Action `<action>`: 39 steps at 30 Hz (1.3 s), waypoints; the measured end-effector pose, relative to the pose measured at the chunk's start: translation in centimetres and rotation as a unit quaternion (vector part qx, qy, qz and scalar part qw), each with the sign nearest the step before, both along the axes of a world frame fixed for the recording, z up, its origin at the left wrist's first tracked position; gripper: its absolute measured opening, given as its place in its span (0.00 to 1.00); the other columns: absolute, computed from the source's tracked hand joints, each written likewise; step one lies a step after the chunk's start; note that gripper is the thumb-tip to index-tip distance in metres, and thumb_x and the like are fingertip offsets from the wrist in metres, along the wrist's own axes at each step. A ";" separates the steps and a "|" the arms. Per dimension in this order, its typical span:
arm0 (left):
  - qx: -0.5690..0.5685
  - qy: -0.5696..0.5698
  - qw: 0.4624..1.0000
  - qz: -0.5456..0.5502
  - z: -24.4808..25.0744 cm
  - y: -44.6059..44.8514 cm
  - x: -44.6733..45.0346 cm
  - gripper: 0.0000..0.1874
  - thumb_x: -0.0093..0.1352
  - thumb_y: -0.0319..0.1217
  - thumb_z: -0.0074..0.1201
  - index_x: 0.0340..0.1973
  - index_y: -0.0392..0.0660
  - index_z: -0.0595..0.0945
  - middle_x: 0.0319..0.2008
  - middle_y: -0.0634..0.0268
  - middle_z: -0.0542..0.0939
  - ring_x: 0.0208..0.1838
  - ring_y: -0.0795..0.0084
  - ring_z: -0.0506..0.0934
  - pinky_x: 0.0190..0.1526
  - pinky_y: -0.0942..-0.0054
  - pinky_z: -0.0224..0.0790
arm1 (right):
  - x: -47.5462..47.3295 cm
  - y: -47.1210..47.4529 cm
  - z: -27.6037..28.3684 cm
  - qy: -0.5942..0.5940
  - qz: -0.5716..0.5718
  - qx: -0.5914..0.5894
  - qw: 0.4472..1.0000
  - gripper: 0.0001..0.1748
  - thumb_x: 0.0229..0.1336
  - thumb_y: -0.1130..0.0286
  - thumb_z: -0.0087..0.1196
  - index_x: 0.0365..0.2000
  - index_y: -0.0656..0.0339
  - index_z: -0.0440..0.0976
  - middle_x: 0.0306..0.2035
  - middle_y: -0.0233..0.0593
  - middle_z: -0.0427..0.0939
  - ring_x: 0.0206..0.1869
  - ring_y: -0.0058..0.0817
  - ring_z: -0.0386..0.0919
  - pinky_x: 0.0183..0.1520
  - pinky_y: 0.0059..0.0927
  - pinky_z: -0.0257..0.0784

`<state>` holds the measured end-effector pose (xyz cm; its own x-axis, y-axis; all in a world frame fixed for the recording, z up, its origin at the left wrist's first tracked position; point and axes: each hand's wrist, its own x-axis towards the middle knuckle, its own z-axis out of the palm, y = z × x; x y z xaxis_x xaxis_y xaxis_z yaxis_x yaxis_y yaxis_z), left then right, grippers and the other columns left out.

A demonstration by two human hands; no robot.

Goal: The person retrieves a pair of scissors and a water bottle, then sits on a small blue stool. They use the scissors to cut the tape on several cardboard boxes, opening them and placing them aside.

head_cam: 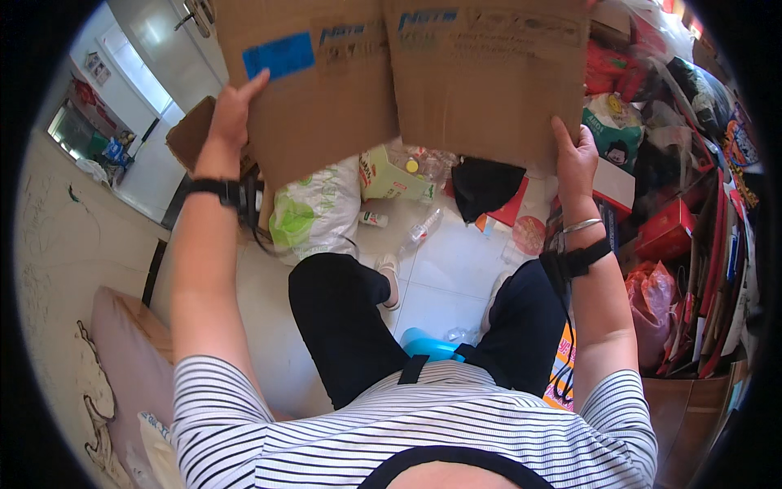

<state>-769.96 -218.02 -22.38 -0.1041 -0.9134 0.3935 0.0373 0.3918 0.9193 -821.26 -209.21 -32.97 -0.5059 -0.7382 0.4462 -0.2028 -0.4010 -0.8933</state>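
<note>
A large brown cardboard sheet [482,98], likely an opened-out box, is held up in front of me, its top cut off by the picture's rim. Down its middle runs a seam or gap between two flaps. My left hand [235,113] grips the left edge, the thumb lying on the cardboard near a blue label [278,56]. On the opposite edge, my right hand [574,150] has its thumb on the face and its fingers mostly behind. Printed writing marks both flaps. Below the sheet are a white woven sack [321,214] and a black cloth or bag [486,186].
Stacked flattened cardboard [712,275], a red box [666,229] and a pink plastic bag [650,293] crowd the right. A clear plastic bottle [421,231] lies on the tiled floor [443,263]. Between my legs sits something light blue [431,345]. A door [165,43] stands at upper left.
</note>
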 end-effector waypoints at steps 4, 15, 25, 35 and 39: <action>-0.007 -0.145 0.987 0.063 7.1 -0.4 -1.5 0.19 0.69 0.34 0.63 0.51 0.36 0.80 0.44 0.60 0.85 0.44 0.69 0.84 0.46 0.69 0.79 | 1.8 -0.5 -1.2 -0.118 0.063 -0.091 0.987 0.19 0.65 0.62 0.62 0.49 0.65 0.76 0.47 0.34 0.82 0.48 0.20 0.78 0.51 0.22 0.71; 0.001 -0.029 0.995 0.098 6.0 12.1 11.7 0.20 0.71 0.33 0.61 0.55 0.37 0.78 0.47 0.59 0.84 0.47 0.66 0.84 0.49 0.66 0.79 | 9.6 -0.8 0.2 -0.067 0.172 -0.012 0.983 0.18 0.67 0.64 0.60 0.49 0.68 0.76 0.45 0.34 0.82 0.45 0.19 0.77 0.51 0.21 0.71; 0.217 0.165 0.885 0.378 -10.4 38.6 24.6 0.23 0.71 0.33 0.60 0.58 0.40 0.74 0.53 0.59 0.80 0.53 0.62 0.80 0.53 0.58 0.76 | 23.3 1.6 -4.7 0.206 0.327 0.012 0.922 0.27 0.61 0.66 0.61 0.57 0.69 0.70 0.45 0.50 0.81 0.48 0.34 0.80 0.52 0.33 0.73; 0.374 0.408 0.741 0.381 -29.4 51.9 20.0 0.25 0.73 0.46 0.54 0.57 0.39 0.77 0.55 0.51 0.80 0.58 0.52 0.79 0.59 0.50 0.71 | 27.1 2.1 -8.3 0.112 0.435 0.247 0.859 0.33 0.62 0.65 0.61 0.63 0.70 0.65 0.52 0.44 0.79 0.49 0.30 0.79 0.53 0.33 0.74; 0.306 0.485 0.740 0.351 -32.9 52.4 15.3 0.28 0.75 0.48 0.49 0.61 0.38 0.74 0.60 0.52 0.77 0.62 0.51 0.75 0.64 0.50 0.65 | 30.9 2.6 -8.8 0.111 0.530 0.164 0.824 0.34 0.65 0.68 0.59 0.66 0.67 0.61 0.56 0.41 0.76 0.55 0.28 0.77 0.53 0.30 0.74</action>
